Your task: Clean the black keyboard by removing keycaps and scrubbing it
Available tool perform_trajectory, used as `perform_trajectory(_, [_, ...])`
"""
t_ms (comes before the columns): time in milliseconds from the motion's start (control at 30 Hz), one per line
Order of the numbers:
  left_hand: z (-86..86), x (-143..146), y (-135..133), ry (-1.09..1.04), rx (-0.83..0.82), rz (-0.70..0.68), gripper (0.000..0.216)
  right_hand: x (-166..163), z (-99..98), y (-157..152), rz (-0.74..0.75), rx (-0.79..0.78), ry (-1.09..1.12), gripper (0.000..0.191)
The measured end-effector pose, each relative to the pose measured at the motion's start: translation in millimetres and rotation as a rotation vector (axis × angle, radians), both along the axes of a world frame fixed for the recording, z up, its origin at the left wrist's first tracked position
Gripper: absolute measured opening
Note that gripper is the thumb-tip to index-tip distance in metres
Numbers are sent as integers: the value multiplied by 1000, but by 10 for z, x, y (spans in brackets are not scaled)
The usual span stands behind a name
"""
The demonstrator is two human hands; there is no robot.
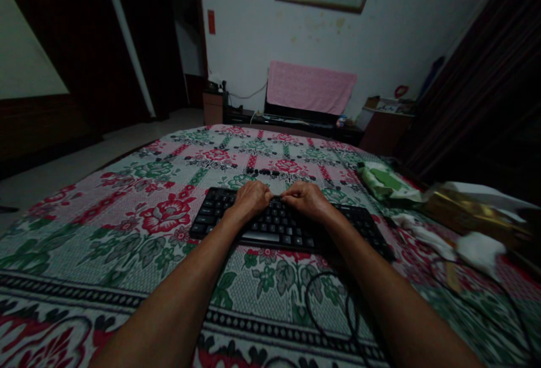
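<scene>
The keyboard (279,222) is lying flat on the flowered cover (139,244) of a bed, in front of the person, with its long space bar on the near side. Both bare hands are above its far edge, around the middle of its length. The left hand (255,194) has bent fingers, and its back is turned upward. The right hand (305,198) is just beside it, with thumb and forefinger pointing toward the left one, and a narrow gap is between the two hands. For each hand I cannot tell if the grip is together, apart or clamped on some small thing, because the fingertips are dark and partly hidden.

Behind the keyboard, near the hands, some small black pieces (262,172) lie on the cover in a rough row. On the near side, a thin black cable (306,300) makes loops next to the right forearm. Farther to the right there are a green and white pack (386,181), a golden box (460,207) and a white crumpled tissue (482,249). Near the wall hangs a pink towel (310,87).
</scene>
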State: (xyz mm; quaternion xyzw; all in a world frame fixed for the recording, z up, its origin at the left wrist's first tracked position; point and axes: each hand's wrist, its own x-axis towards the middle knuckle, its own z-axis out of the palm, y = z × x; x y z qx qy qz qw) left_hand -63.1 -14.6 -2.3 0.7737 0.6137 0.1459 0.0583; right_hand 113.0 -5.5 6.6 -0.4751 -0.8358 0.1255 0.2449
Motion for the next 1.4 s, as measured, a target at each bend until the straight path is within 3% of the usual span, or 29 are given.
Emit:
perform_trajectory(200, [-22,15,-5,8,8,12,32,-9,-41,36,-47,-67,51,12])
perform_trajectory(667, [-1,130,-73,48,14,9,36,32,64,31,-135,-546,240,12])
perform_trajectory(900, [-44,134,-61,31,-12,13,34,2,85,3,-157,-609,207,21])
perform_trajectory(1400, [-53,144,-60,29,-13,13,33,30,80,51,-103,-610,158,16])
